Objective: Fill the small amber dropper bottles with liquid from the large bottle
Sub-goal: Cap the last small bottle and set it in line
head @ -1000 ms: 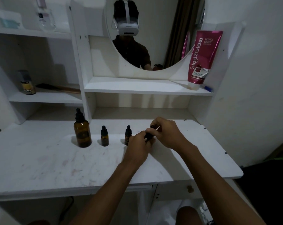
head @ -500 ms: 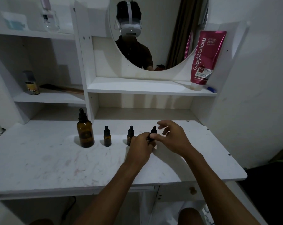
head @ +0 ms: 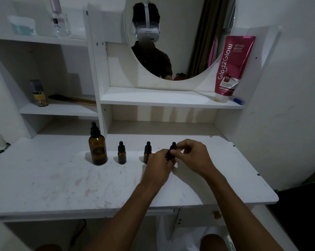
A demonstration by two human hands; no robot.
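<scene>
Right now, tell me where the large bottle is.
Head view: the large bottle stands on the desk left of centre, at the row's left end, next to a small bottle.

Glossy amber glass forms the large bottle [head: 97, 151] and the small dropper bottles [head: 122, 157] — their caps matt black. The counter [head: 62, 182] is smooth white laminate, faintly scuffed — the pink tube [head: 232, 66] shiny plastic.

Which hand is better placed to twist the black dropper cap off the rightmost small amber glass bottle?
Right. The right hand pinches the black dropper cap with its fingertips, while the left hand grips the small amber glass bottle lower down, likely steadying it.
</scene>
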